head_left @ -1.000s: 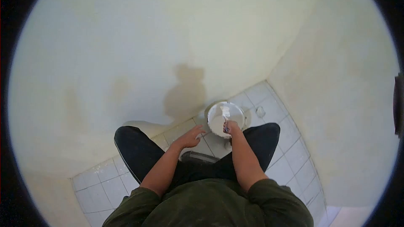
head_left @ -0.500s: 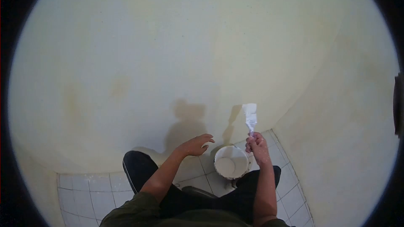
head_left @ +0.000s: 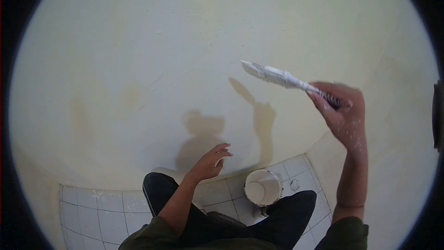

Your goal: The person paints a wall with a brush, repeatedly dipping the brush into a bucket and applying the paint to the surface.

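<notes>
My right hand point(head_left: 340, 106) is raised in front of the wall, its fingers wrapped round the dark handle of a paintbrush point(head_left: 273, 75). White paint coats the brush, and its tip points left and slightly up. The brush's shadow falls on the pale wall point(head_left: 185, 41). Lower and further left, my left hand point(head_left: 212, 161) hangs before the wall with fingers apart, holding nothing. A white bucket point(head_left: 262, 188) with pale paint inside stands on the floor between my knees, below both hands.
Light floor tiles point(head_left: 111, 203) with paint specks run along the foot of the wall. A white blob point(head_left: 295, 184) lies right of the bucket. Another wall point(head_left: 393, 148) meets the first at the right. Yellowish patches mark the wall at left.
My right hand has risen and moved right with the brush, which has tilted from upright to pointing left. My left hand has shifted slightly left. The bucket appears a little further right in view.
</notes>
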{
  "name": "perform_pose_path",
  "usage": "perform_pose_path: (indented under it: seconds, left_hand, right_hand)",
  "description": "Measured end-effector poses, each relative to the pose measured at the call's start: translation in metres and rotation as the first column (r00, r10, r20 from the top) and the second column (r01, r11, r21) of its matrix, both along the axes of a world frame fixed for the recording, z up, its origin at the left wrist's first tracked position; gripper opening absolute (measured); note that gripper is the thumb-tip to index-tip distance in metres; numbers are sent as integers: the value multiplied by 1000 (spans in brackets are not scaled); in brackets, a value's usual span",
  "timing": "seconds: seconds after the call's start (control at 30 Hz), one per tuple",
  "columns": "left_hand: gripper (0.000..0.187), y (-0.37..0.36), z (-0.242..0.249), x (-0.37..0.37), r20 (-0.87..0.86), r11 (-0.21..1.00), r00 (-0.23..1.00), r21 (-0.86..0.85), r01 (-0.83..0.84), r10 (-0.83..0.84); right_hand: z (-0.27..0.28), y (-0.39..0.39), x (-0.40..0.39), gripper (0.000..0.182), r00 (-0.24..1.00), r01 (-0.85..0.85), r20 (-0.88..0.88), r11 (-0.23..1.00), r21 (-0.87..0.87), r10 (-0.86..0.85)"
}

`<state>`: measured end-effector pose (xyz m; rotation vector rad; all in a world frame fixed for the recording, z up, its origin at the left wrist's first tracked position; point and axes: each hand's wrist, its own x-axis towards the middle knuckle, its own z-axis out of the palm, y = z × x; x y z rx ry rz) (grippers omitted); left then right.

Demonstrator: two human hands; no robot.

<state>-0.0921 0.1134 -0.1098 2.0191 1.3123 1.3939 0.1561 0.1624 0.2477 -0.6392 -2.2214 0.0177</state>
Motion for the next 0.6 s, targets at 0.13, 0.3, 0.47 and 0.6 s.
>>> perform_pose_path:
  seconds: [0.13,0.3,0.47,0.6]
  left_hand:
    - [41,-15,3,-7,12,992,994,72,-106,105]
    - [42,-28,6,-16,40,978,983,99,-182,179]
    - [44,-43,15,-12,78,956,971,174,-237,226]
    - [43,-39,15,-20,75,940,957,179,-291,282]
  right_hand:
    - [40,-13,-28,18,994,-55,99,975,213,34]
    - [85,-26,-52,23,997,-80,30,861,502,75]
    - [70,-44,-76,24,960,-17,-191,726,688,204]
    - [19,-4,-114,23,993,90,-118,707,702,-9]
